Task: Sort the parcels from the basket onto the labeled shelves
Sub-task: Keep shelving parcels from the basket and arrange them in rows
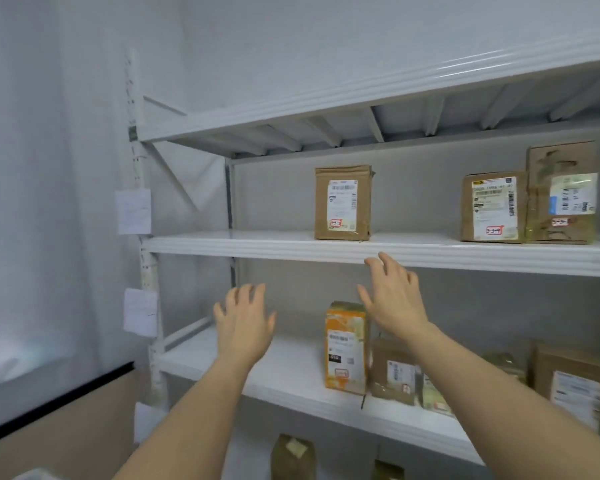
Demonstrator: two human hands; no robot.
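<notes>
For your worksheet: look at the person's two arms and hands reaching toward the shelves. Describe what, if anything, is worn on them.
Both arms are bare from the bottom edge of the picture up; no sleeve shows. The left hand and the right hand wear no gloves. No watch, bracelet or ring can be seen on the wrists or fingers, and no markings show, though the picture is slightly soft.

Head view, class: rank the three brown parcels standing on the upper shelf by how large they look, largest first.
1. Right-hand parcel, tallest, with a blue-marked label.
2. Middle parcel and lone left parcel: these look about alike, and the wide-angle lens makes ranking them unsure.
</notes>
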